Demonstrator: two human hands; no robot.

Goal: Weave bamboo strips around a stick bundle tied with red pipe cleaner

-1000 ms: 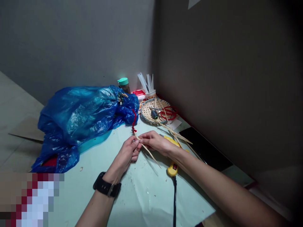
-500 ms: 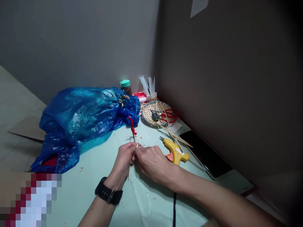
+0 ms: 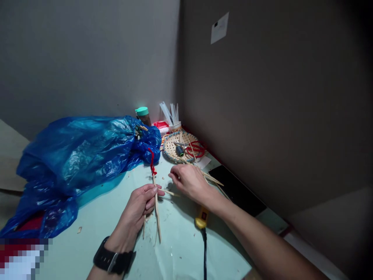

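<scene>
Left hand (image 3: 142, 204): one, bare, at 7 o'clock of the view; thumb and forefinger pinched, remaining fingers curled under, tips aimed toward 2 o'clock. Left forearm (image 3: 100, 273): rising from 7 o'clock. Right hand (image 3: 190, 181): one, bare, at 6 o'clock, apart from its fellow; back uppermost, fingers loosely bent toward 10 o'clock, tip contact unclear. Right forearm (image 3: 256, 233): long, slanting in from 4 o'clock.

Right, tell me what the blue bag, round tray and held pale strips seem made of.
Blue bag: thin, glossy plastic, judging by the creases and highlights.
Round tray: probably matt bamboo or cane; its pale surface is full of regular holes.
Pale strips: seemingly dull split bamboo or wood, from their straw colour and slender form.
</scene>
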